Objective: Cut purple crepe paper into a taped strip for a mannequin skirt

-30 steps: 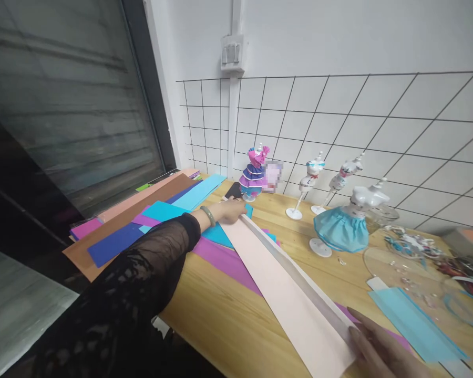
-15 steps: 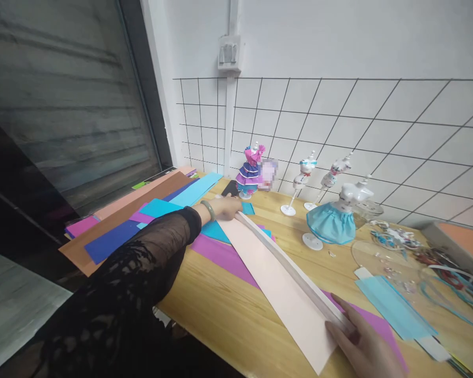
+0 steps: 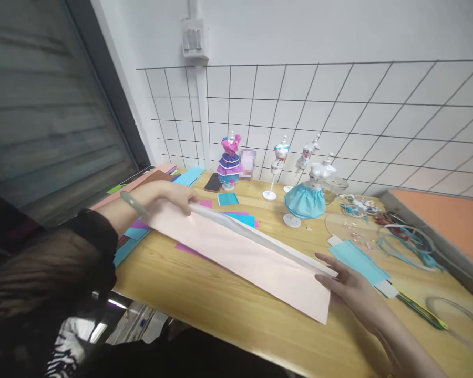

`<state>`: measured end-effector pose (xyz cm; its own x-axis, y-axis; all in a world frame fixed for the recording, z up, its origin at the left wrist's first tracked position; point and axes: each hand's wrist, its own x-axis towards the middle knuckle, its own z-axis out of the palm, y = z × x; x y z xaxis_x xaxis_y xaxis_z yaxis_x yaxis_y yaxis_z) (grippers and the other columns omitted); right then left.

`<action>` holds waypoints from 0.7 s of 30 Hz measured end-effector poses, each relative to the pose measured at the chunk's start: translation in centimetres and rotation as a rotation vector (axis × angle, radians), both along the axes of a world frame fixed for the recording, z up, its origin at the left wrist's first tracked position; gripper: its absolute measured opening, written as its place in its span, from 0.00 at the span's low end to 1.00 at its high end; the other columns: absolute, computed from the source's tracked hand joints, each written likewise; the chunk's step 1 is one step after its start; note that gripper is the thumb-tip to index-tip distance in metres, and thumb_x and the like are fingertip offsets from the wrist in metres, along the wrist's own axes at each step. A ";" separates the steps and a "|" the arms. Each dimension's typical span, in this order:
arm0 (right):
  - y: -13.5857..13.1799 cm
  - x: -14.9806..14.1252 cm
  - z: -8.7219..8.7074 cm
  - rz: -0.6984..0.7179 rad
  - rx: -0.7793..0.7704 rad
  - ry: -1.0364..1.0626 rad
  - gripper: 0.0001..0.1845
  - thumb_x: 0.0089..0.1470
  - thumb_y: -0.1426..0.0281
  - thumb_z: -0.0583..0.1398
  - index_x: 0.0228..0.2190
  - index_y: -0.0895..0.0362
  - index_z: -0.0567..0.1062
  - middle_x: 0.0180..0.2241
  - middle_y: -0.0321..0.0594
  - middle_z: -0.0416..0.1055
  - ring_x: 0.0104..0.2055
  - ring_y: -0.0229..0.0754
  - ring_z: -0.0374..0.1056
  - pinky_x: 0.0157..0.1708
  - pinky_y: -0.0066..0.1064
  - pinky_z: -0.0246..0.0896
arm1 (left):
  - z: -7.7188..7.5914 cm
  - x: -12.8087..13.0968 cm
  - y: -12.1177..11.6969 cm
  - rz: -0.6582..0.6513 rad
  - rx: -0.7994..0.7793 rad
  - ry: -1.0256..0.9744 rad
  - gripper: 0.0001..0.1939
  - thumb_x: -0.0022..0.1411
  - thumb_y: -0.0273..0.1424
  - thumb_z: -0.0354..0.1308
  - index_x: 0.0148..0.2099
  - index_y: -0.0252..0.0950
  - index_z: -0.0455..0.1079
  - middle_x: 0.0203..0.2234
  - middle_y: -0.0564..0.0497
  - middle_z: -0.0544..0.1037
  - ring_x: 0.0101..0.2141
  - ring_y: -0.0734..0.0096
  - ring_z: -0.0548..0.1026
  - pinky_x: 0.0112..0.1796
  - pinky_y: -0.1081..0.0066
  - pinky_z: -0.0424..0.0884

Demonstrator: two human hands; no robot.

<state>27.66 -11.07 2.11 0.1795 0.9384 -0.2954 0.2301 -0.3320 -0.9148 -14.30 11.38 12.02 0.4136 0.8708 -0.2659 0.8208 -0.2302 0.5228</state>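
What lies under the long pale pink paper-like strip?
Light wooden tabletop and an edge of flat purple sheet show below the strip; a bright blue rectangular sheet peeks out behind. Anything fully covered can't be seen.

Upper left: dark slatted panel (image 3: 43, 115). Top centre-left: white switch box (image 3: 193, 41) on wall, wire grid (image 3: 319, 63) below and right of it. Mid-frame, back of worktop (image 3: 220, 302): black phone (image 3: 213, 182), just beside it a mini mannequin in a tiered dress (image 3: 229, 167). Right of those, a mannequin in a light blue skirt (image 3: 306, 200). Right side: clear plate (image 3: 336, 224) with small beads, tangled cords (image 3: 408, 242), orange box (image 3: 449, 231) with grey edge.
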 end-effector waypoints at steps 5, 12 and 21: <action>1.5 -0.3 -0.9 0.128 0.070 -0.015 0.40 0.39 0.63 0.65 0.55 0.60 0.64 0.32 0.40 0.73 0.31 0.42 0.69 0.31 0.31 0.65 | -3.2 -0.5 -1.0 -0.219 -0.259 0.200 0.16 0.31 0.24 0.64 0.29 0.38 0.74 0.22 0.54 0.74 0.24 0.70 0.68 0.26 0.75 0.60; 2.1 0.9 -0.4 0.299 0.112 -0.216 0.37 0.42 0.62 0.64 0.54 0.59 0.66 0.23 0.30 0.65 0.26 0.36 0.62 0.26 0.28 0.58 | -5.5 5.2 -1.9 -0.320 -0.256 0.057 0.24 0.32 0.38 0.69 0.37 0.41 0.75 0.25 0.53 0.76 0.24 0.71 0.69 0.25 0.76 0.59; 3.8 1.7 -2.1 0.160 0.130 -0.067 0.27 0.46 0.51 0.60 0.43 0.57 0.74 0.38 0.45 0.76 0.38 0.47 0.70 0.40 0.39 0.66 | -8.2 17.8 -5.7 -0.554 -0.023 -0.099 0.25 0.61 0.49 0.42 0.24 0.34 0.62 0.19 0.54 0.64 0.21 0.77 0.59 0.24 0.73 0.52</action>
<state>29.38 -7.31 -0.03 0.0405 0.9859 -0.1624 0.3318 -0.1665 -0.9285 3.52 5.64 3.81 0.8311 0.5111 -0.2191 0.5276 -0.6002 0.6012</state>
